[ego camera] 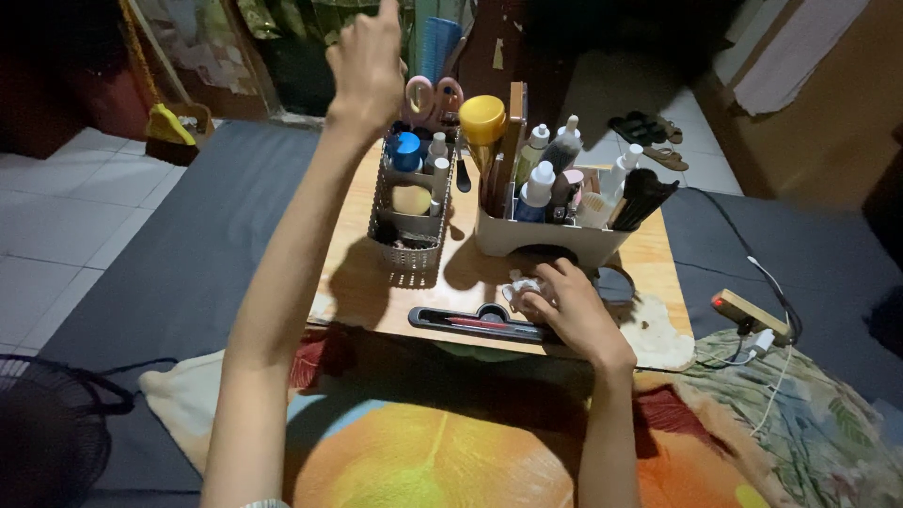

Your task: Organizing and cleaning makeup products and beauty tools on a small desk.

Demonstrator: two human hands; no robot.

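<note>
My left hand [367, 66] is raised high above the far end of a small wooden table [357, 273], fingers loosely curled with one finger up, holding nothing I can see. Below it stands a grey perforated basket [410, 226] with small jars and bottles. My right hand [569, 310] rests on the table's near edge, fingers closed on a crumpled clear wrapper [522, 290]. Just in front of it lies a black slotted tray [470, 323] holding a red pen-like item. A white organizer [550, 235] full of bottles and brushes stands behind my right hand.
A yellow-capped container [483, 119] and pink-handled scissors [433, 94] rise between the two organizers. A power strip [750, 312] with white cables lies right on the grey mat. A black fan [47, 433] sits at the lower left. Sandals [649, 132] lie on the tiles beyond.
</note>
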